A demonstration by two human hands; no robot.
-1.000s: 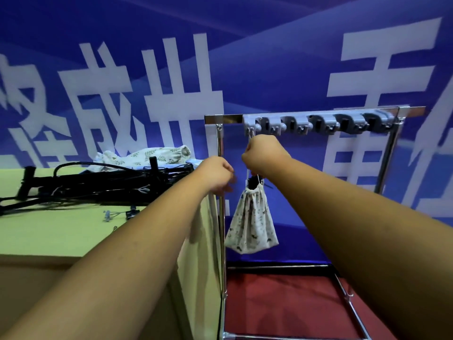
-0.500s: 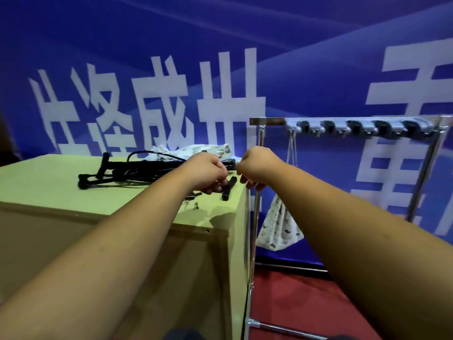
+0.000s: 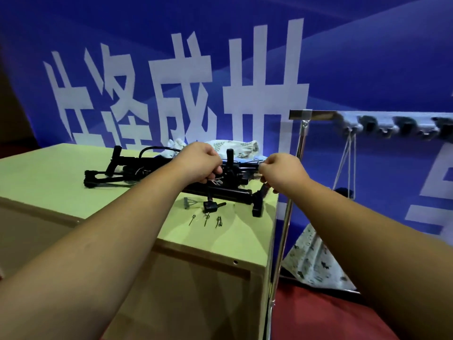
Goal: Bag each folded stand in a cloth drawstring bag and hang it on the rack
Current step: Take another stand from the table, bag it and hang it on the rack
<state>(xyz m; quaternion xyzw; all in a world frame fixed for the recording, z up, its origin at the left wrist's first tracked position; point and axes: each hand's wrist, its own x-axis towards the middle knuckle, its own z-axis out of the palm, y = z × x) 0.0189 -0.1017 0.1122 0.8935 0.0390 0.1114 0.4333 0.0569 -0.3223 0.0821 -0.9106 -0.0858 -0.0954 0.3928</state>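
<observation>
**Over the worktop, both hands close in on the next stand**

At the right end of the green worktop, a heap of black folded stands lies with both hands on top of it. The left hand has its fingers curled down onto the middle of the heap, with a few pale thin bits just under the fingertips. The right hand is curled too, its thumb and forefinger drawn together near the heap's right end. Whether either hand truly grips a stand, or only touches it, cannot be told from this angle.

Spare cloth bags, leaf-printed, lie just behind the heap. A few small metal pins sit loose near the front edge. Beside the worktop stands the rack. One filled bag hangs from its leftmost hook by pale cords, and the right forearm partly covers it. The other hooks look free.

One stand seems bagged and hung, so this looks like the start of the next round, picking a stand out. The stands appear tangled with a cable and each other. The next move probably calls for lifting one clear without dragging the rest or sweeping the pins off. A bag from behind must then be opened.
</observation>
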